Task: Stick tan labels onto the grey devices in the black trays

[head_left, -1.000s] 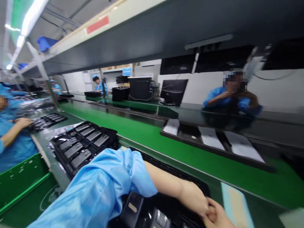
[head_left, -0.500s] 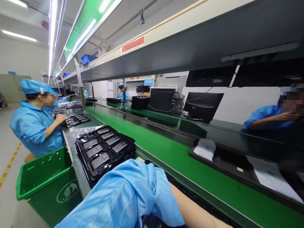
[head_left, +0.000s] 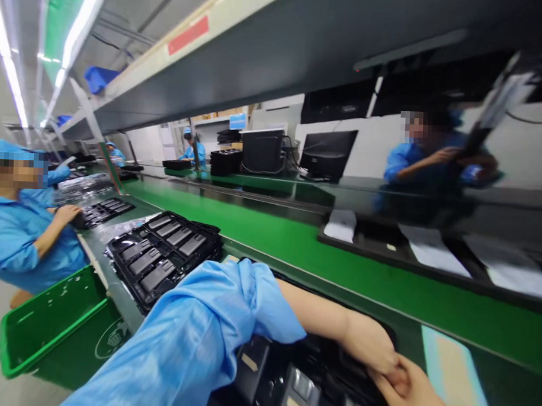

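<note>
My left hand (head_left: 370,347) reaches across a black tray (head_left: 291,381) of dark devices at the bottom of the view, its fingers curled down and pressed against my right hand (head_left: 410,394). My right hand comes up from the bottom edge, fingers closed together with the left. What the two hands pinch between them is hidden. My blue sleeve (head_left: 195,342) covers the tray's near left part. A dark device (head_left: 251,368) with a small label lies in the tray under my forearm.
A second black tray of devices (head_left: 162,258) sits to the left on the bench. A green bin (head_left: 48,325) stands below it. A green conveyor belt (head_left: 296,251) carries a long black tray with white sheets (head_left: 429,253). Co-workers in blue sit left (head_left: 21,236) and across (head_left: 428,158).
The view swung up and left, losing the hands, then dropped back. Both hands are in sight again, still joined over the tray as a second ago.
</note>
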`<state>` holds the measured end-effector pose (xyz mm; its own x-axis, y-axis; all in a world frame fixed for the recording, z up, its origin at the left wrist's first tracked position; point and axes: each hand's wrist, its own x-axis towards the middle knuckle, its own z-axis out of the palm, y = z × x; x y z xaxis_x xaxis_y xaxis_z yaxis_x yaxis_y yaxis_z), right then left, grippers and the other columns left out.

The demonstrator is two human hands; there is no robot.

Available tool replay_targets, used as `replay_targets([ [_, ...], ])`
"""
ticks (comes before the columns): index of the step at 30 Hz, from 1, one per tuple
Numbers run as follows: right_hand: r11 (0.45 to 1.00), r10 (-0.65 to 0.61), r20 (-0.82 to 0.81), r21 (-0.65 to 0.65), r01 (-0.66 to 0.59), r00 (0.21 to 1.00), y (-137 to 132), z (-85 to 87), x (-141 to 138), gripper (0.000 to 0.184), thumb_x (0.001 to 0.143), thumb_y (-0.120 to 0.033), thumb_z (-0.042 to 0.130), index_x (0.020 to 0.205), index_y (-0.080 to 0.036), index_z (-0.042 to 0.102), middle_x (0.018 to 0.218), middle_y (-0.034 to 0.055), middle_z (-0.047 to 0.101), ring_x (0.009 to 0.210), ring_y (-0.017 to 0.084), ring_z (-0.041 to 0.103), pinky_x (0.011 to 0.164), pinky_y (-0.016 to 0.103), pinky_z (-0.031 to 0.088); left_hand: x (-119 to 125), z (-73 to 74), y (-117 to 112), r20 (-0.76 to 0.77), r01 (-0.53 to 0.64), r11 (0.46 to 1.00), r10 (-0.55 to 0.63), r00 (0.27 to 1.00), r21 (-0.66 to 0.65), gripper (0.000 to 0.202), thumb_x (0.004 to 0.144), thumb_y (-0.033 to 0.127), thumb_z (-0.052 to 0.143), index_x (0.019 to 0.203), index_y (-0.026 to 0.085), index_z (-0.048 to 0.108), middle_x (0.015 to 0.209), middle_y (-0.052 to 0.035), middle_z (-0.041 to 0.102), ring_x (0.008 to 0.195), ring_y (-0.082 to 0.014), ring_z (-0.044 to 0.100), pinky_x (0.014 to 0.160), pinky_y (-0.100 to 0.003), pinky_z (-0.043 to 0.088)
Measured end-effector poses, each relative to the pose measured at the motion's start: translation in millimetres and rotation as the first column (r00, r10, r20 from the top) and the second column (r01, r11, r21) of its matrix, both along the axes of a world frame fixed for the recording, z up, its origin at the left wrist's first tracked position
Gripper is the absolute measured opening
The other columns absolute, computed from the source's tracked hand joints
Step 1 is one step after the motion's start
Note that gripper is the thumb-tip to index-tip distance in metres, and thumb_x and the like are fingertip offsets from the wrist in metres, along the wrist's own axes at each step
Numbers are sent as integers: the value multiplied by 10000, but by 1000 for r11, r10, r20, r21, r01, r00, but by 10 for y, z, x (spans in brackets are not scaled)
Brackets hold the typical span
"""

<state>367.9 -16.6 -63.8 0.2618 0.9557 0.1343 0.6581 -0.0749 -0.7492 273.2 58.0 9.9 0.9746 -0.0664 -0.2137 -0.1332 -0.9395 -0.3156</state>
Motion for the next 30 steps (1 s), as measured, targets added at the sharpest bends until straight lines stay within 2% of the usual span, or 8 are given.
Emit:
replay_targets([
  [2,997,-56,-10,-53,55,998,-54,91,-77,372,484,-522,467,742,-258,419,590,43,577,573,261,572,508,362,439,-60,44,-5,-27,39,999,-40,999,-39,224,755,119,504,544,173,560,589,-24,545,479,-106,488,377,-223,290],
  [4,991,-104,-20,-81,102,994,-82,122,-125,422,457,-523,455,774,-246,423,587,39,556,562,257,549,494,361,409,-87,23,14,-48,78,995,-81,996,-63,203,773,95,482,615,159,593,662,-45,589,530,-107,519,420,-226,323],
  [7,986,-134,-56,-103,128,989,-101,93,-155,448,465,-503,425,821,-231,422,594,17,531,569,223,526,530,346,394,-92,-11,47,-88,112,991,-118,989,-71,192,801,84,452,718,129,619,732,-82,616,593,-127,549,464,-246,340],
  [11,986,-144,-80,-92,136,986,-122,75,-174,443,472,-475,434,836,-222,429,566,-8,502,562,206,508,544,341,383,-123,37,74,-133,129,990,-134,982,-48,206,832,86,410,814,108,614,794,-107,615,657,-146,561,493,-270,337],
  [16,989,-142,-95,-65,136,985,-136,117,-189,417,475,-427,468,834,-215,443,580,-15,507,581,201,512,563,341,392,-246,93,127,-157,110,994,-107,982,10,215,853,100,377,836,110,591,831,-105,600,691,-149,551,496,-285,317],
  [25,991,-128,-109,-49,124,986,-137,112,-183,384,481,-395,487,820,-220,445,582,-23,496,576,191,504,562,336,395,-392,65,135,-108,41,995,-31,994,93,250,896,169,306,881,127,552,877,-87,566,740,-140,530,501,-272,308],
  [30,991,-129,-104,-59,123,986,-140,125,-180,385,484,-398,485,824,-221,440,588,-23,493,589,194,505,556,330,380,-358,80,93,-118,78,993,-67,991,93,229,892,168,327,905,136,554,923,-85,557,780,-144,529,514,-267,313],
])
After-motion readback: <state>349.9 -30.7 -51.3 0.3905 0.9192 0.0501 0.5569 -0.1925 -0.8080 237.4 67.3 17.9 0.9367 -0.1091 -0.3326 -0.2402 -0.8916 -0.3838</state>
